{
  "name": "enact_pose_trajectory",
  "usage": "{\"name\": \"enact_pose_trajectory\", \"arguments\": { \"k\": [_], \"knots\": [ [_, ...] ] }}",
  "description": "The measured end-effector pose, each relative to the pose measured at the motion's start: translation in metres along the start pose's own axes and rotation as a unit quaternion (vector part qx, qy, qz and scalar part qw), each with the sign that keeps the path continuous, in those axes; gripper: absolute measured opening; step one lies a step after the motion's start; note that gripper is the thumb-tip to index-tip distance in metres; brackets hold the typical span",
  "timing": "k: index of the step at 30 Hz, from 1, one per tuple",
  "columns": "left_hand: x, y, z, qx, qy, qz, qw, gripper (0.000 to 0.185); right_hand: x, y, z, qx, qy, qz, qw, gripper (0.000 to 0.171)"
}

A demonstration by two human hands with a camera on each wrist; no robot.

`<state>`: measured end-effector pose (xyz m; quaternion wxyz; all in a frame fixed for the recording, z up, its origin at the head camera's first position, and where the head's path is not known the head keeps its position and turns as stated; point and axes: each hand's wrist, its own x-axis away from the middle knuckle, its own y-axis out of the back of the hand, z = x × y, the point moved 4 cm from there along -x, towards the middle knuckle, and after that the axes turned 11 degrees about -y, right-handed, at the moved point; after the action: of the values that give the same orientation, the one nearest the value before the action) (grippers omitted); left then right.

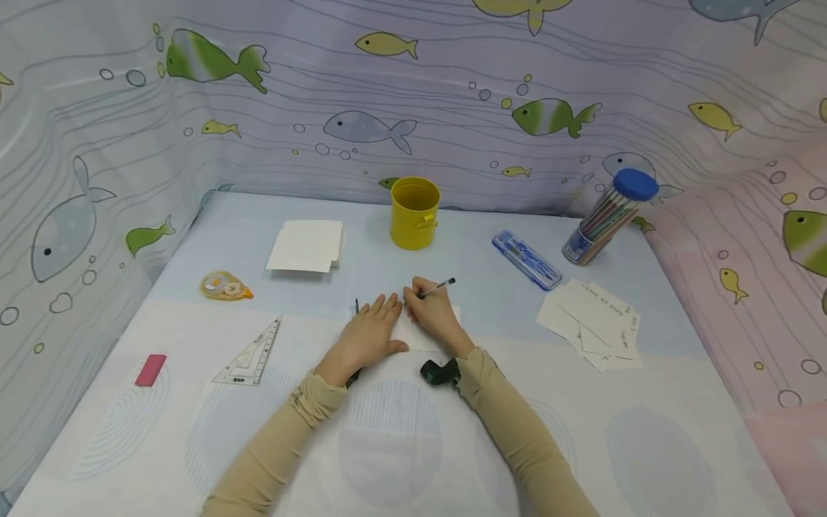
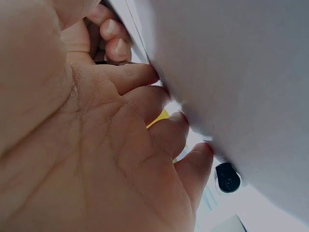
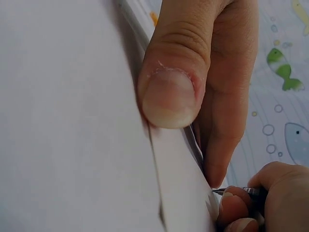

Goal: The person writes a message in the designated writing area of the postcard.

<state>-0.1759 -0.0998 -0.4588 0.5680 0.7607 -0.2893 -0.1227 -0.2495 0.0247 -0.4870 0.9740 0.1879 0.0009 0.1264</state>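
A white card (image 1: 420,336) lies on the table in front of me. My left hand (image 1: 368,334) lies flat on its left part, fingers straight, pressing it down; the left wrist view shows the fingers (image 2: 159,130) against the white card (image 2: 231,72). My right hand (image 1: 434,312) grips a pen (image 1: 438,288) with its tip on the card. In the right wrist view the left thumb (image 3: 171,82) presses the card's edge (image 3: 178,174), and the pen tip (image 3: 219,192) sits low right between my right fingers.
A yellow cup (image 1: 415,212) stands behind the hands, with a stack of blank cards (image 1: 306,246) to its left. Written cards (image 1: 597,324), a blue case (image 1: 526,260) and a tube of pencils (image 1: 609,217) lie right. A tape roller (image 1: 224,286), set square (image 1: 252,353) and pink eraser (image 1: 151,370) lie left.
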Motion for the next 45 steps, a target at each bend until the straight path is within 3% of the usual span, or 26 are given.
{"name": "enact_pose_trajectory", "arguments": {
  "k": [6,32,41,45],
  "knots": [
    [0.0002,-0.0006,0.0001,0.005,0.004,0.001,1.0000,0.081,0.0020,0.0008,-0.0011,-0.016,-0.008,-0.010,1.000,0.035],
    [-0.0005,0.0000,0.0013,0.004,0.001,-0.003,1.0000,0.082,0.0007,0.0011,0.0001,0.008,0.003,0.006,1.000,0.035],
    [-0.0015,-0.0002,0.0011,0.006,0.000,-0.003,1.0000,0.081,0.0015,0.0045,-0.0008,-0.037,-0.009,-0.023,0.999,0.036],
    [-0.0014,0.0002,0.0005,0.007,0.003,0.000,1.0000,0.082,0.0034,0.0046,0.0033,-0.028,-0.012,-0.012,0.999,0.035]
  ]
}}
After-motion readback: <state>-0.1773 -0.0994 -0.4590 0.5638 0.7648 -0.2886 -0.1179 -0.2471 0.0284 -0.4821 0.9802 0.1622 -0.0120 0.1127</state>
